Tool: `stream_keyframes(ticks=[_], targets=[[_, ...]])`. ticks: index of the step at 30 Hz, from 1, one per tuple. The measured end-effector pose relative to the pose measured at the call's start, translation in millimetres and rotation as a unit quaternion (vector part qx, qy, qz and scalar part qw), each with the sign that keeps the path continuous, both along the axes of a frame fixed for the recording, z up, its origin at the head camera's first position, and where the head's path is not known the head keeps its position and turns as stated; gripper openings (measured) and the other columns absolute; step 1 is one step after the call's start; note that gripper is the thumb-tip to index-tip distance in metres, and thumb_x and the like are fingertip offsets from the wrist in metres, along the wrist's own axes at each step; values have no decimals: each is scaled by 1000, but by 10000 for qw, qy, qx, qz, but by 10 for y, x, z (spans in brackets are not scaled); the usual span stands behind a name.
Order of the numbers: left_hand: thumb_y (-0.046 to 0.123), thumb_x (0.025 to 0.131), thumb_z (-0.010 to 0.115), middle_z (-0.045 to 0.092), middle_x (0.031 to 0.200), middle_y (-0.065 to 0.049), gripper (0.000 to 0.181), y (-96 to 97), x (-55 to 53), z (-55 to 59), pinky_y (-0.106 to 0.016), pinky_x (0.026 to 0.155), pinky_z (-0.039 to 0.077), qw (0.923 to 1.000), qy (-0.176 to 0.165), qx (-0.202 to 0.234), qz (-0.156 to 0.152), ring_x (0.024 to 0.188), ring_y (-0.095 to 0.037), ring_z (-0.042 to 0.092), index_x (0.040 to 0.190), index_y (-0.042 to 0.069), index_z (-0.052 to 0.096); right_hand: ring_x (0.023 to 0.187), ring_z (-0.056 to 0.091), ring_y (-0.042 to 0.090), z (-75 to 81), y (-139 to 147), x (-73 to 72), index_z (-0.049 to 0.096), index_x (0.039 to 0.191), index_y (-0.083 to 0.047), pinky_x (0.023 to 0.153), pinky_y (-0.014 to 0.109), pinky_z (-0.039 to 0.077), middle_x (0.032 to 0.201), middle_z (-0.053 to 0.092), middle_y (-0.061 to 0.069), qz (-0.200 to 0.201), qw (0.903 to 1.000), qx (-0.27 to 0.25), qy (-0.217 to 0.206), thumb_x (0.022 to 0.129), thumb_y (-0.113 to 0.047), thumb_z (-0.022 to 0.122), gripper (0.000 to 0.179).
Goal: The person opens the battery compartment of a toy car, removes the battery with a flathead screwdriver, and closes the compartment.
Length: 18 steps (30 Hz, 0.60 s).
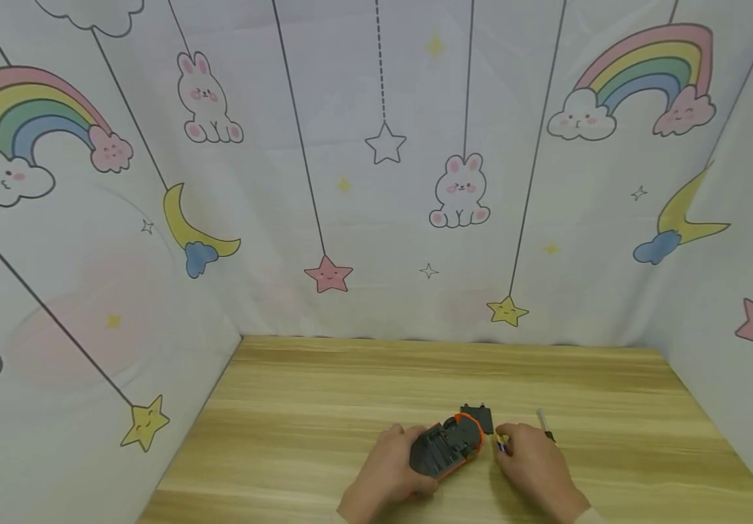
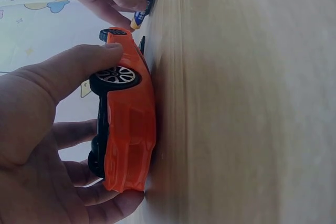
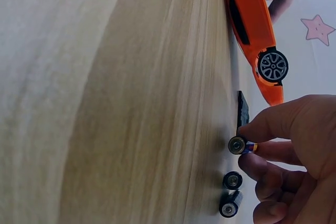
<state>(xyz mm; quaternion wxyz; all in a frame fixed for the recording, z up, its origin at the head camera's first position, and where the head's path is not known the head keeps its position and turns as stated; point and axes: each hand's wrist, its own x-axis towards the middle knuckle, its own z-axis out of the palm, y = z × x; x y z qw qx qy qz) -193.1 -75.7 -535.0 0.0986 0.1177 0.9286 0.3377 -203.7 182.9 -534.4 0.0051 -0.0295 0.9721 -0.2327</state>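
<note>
An orange toy car [image 1: 445,445] lies upside down, its black underside facing up with an open battery compartment. My left hand [image 1: 391,462] grips it by the sides, the thumb beside a wheel [image 2: 116,77] in the left wrist view. Just right of the car, my right hand [image 1: 534,458] pinches a battery [image 3: 237,145] between thumb and fingers, low over the table. Two more batteries lie beside that hand in the right wrist view, a nearer one [image 3: 230,205] and another battery [image 3: 232,180] between it and the pinched one.
A flat black battery cover [image 1: 478,419] lies behind the car's right end. To the right, partly behind the right hand, is a screwdriver [image 1: 544,422] with a pale shaft. A printed cloth [image 1: 376,218] walls in the wooden table [image 1: 298,407] at the back and sides.
</note>
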Motion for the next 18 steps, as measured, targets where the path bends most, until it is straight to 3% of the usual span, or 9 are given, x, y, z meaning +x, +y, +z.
stream_keyframes(ticks=[18], targets=[[37, 63, 93, 53, 99, 2, 88, 2, -9, -2, -35, 76, 45, 10000, -35, -38, -4, 86, -17, 46, 142, 17, 60, 58, 49, 12, -2, -21, -3, 73, 117, -6, 50, 31, 36, 66, 55, -5, -6, 9997, 155, -200, 82, -10, 72, 36]])
